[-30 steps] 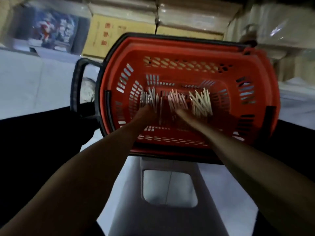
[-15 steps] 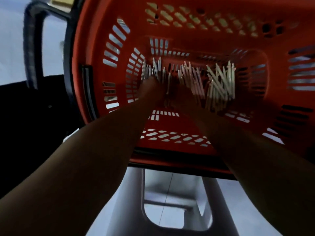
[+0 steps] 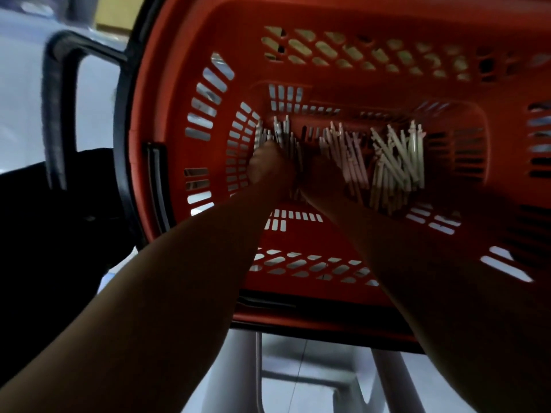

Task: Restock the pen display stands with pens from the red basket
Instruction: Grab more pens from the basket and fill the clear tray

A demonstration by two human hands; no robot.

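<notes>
Leaning closer than a second ago, the person is sinking the left hand [image 3: 269, 166] and right hand [image 3: 323, 175] among the pens [image 3: 396, 162] lying at the bottom of the red basket [image 3: 298, 73], grip too dim to tell, so restocking is seemingly just beginning.

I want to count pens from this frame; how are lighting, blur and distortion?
Head view: dim, right hand in deep shadow, left hand faintly lit; pens in the red basket are softly blurred; the wide-angle lens bows the basket's rim.
</notes>
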